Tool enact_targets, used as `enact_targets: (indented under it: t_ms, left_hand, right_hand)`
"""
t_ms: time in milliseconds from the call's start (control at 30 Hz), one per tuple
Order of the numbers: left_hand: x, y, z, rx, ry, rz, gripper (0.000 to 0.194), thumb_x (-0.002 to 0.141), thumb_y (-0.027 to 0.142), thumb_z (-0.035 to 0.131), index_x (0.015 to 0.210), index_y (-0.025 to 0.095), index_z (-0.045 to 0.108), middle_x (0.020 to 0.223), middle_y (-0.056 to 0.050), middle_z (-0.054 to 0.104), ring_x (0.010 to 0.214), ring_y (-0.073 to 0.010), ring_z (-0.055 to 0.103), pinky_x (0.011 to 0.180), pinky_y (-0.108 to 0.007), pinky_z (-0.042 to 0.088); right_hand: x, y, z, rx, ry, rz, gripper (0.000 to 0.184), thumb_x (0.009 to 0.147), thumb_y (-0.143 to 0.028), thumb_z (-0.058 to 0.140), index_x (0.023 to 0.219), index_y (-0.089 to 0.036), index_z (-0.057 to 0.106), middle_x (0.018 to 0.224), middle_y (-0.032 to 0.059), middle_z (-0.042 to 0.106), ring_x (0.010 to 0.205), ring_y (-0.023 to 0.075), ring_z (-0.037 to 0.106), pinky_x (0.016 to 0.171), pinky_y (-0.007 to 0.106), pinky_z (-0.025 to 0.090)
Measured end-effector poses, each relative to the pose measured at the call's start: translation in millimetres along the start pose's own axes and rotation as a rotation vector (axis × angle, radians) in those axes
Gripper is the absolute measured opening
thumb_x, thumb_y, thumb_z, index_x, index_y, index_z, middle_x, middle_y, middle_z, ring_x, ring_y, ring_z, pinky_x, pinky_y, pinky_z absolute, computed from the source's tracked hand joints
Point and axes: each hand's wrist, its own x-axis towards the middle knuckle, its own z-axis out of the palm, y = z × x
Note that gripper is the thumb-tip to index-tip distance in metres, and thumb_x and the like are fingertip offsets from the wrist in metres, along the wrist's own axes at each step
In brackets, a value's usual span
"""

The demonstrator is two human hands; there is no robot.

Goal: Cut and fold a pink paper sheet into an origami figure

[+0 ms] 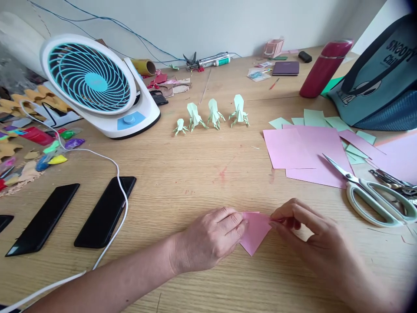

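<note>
A small piece of pink paper [254, 234], its lower corner pointing toward me, is held between my two hands just above or on the table. My left hand [213, 234] closes over its left side, with the fingertips hiding that edge. At the right corner, my right hand [306, 230] pinches the paper between thumb and forefinger. The top edge looks folded, though how many layers there are I cannot tell. Farther back stand several pale green folded-paper figures [213, 114] with thin legs, in a row.
White-handled scissors [350, 177] lie partly over pink sheets [316, 143] at right, near green paper pieces [314, 118]. Behind are a red flask [325, 69] and a blue bag [371, 87]. A white fan [130, 117], a white cable [125, 195] and black slabs [104, 213] occupy the left.
</note>
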Motion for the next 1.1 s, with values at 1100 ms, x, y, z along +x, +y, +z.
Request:
enact_targets:
  t_ms: [1100]
  left_hand:
    - [0.1,-4.3,0.2,-0.006,0.034,0.047,0.029,0.091,0.007,0.055,0.118,0.000,0.065,0.118,-0.017,0.068,0.110,-0.0248,0.062,0.096,-0.034,0.057]
  right_hand:
    - [-10.9,-1.8,9.3,-0.077,0.007,-0.177,0.023,0.096,-0.015,0.051,0.118,-0.023,0.058,0.095,0.0040,0.070,0.080,0.0164,0.070,0.069,0.026,0.056]
